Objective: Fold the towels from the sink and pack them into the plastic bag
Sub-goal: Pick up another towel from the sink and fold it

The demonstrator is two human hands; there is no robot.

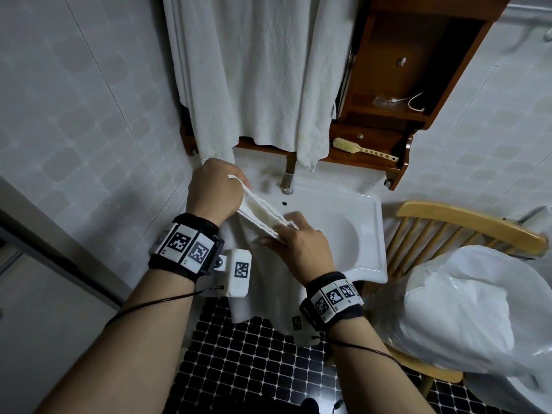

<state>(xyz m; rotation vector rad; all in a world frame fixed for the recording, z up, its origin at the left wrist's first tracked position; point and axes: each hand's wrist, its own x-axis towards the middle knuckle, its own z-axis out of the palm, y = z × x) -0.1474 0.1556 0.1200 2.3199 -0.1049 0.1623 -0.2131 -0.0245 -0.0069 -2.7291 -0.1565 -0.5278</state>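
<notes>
A white towel (265, 291) hangs doubled over in front of the white sink (370, 231), its lower end dangling toward the dark tiled floor. My left hand (213, 191) grips the towel's gathered top edges near the sink's back left corner. My right hand (298, 243) pinches the same layered edge lower and to the right, over the basin's front. The stretch of towel (260, 212) between the hands is taut. A translucent white plastic bag (457, 312) sits open on the wooden chair at right.
A wooden chair (466, 225) stands right of the sink, holding the bag. Large white cloths (263, 70) hang over the wooden wall cabinet (397, 85) behind the faucet (287, 180). A brush (361, 149) lies on the cabinet shelf. Tiled wall stands at left.
</notes>
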